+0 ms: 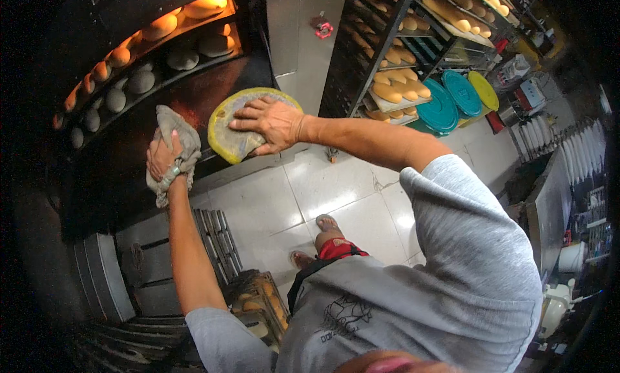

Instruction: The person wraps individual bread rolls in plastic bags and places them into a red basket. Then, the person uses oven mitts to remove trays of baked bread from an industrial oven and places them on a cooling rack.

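Observation:
My left hand (164,155) is wrapped in a grey cloth (191,140), its fingers partly showing, at the dark front of a lit oven (227,78). To its right, my right hand (269,123) lies palm down on a round, flat fabric pad (220,114) with a yellow rim, fingers slightly spread and thumb by its lower edge. The underside of the pad is hidden. Beyond both hands, rounded bread loaves (161,26) sit on an upper orange-lit level of the oven, and paler loaves (183,60) on a darker level below.
A metal rack (387,29) with trays of bread rolls (399,85) stands at the upper right, near lidded teal tubs (437,107). A red valve knob (323,30) is on the metal panel beside the oven. Dark trays (218,244) stand at lower left, on the tiled floor (334,179).

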Motion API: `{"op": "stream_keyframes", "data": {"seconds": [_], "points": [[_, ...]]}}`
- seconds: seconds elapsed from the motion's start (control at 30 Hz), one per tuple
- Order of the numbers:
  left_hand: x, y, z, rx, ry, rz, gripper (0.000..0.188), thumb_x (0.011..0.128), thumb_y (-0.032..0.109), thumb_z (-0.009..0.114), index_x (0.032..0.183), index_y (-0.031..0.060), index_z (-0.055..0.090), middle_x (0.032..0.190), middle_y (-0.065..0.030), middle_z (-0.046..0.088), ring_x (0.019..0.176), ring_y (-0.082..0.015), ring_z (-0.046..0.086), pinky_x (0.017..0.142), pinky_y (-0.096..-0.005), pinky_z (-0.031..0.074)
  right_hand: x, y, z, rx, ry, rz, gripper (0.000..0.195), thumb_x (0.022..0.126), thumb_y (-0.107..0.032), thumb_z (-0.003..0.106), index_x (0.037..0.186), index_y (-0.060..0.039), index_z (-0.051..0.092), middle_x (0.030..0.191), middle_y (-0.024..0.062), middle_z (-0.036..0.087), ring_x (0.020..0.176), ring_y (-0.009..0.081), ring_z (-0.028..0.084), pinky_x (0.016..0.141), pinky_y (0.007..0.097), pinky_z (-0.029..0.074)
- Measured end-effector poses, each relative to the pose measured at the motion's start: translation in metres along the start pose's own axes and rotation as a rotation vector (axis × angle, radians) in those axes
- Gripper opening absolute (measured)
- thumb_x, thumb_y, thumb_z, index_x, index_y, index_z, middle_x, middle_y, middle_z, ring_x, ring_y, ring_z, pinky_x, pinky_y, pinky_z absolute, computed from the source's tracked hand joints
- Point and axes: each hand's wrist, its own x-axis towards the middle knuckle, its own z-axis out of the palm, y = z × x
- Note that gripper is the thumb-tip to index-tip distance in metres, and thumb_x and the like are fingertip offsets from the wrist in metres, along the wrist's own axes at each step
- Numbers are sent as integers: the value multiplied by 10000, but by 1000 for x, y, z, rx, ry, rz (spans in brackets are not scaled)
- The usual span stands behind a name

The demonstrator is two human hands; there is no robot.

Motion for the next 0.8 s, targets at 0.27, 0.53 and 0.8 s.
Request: {"op": "stream_keyframes", "data": {"seconds": [0.27, 0.53, 0.8], "points": [[4, -9, 9, 54, 64, 38, 547, 939, 524, 525, 1296, 133, 660, 1204, -165, 642, 1115, -380, 566, 990, -486, 439, 2, 2, 6, -32, 29, -60, 626, 816, -430, 690, 1366, -144, 596, 1382, 121, 559, 1225, 355, 518, 1057, 525, 407], [-9, -3, -7, 6, 121, 13, 487, 952, 447, 543, 1230, 74, 690, 1264, -125, 635, 1069, -380, 585, 961, -484, 452, 1, 4, 9, -13, 31, -74, 676, 764, -389, 719, 1373, -130, 581, 1379, 113, 562, 1237, 354, 503, 1071, 537, 396], [1, 2, 22, -154, 256, 139, 476, 856, 483, 637, 1073, 77, 762, 1142, -176, 686, 1105, -388, 607, 979, -507, 462, -9, 8, 0, 40, 44, 13, 709, 815, -469, 668, 1401, -88, 551, 1389, 135, 556, 1250, 353, 496, 1095, 513, 373]]}}
